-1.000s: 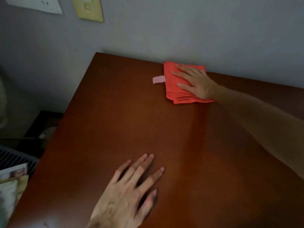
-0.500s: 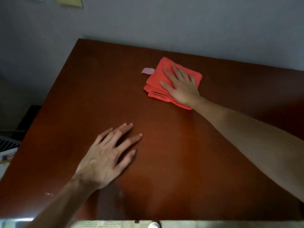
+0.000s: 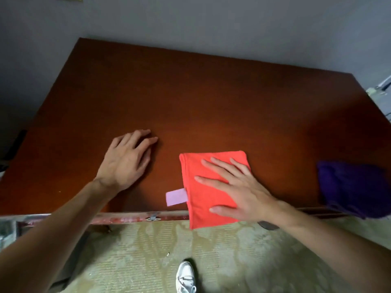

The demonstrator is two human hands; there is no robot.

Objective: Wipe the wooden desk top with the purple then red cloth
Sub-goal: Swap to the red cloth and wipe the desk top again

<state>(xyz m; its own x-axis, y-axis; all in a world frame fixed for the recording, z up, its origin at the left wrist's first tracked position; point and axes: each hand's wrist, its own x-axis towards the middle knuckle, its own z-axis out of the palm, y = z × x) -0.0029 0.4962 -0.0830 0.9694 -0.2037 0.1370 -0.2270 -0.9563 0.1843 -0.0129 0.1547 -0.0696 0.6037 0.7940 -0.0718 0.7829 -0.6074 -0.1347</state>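
A folded red cloth (image 3: 200,166) with a pale pink tag lies at the near edge of the wooden desk top (image 3: 190,92), its lower end hanging past the edge. My right hand (image 3: 237,191) presses flat on it with straight, spread fingers. Left of the cloth, my left hand (image 3: 127,159) rests palm down on the bare wood, fingers relaxed. A bunched purple cloth (image 3: 355,187) sits at the desk's near right corner, apart from both hands.
A grey wall (image 3: 211,24) runs along the desk's far edge. Below the near edge lies patterned beige carpet (image 3: 232,261), with a white shoe (image 3: 186,278) on it. Pale objects (image 3: 380,92) show past the desk's right edge.
My right hand has dragged the red cloth from the far wall side to the near edge. My left hand stayed on the wood. The view tilted down, bringing the purple cloth and floor into sight.
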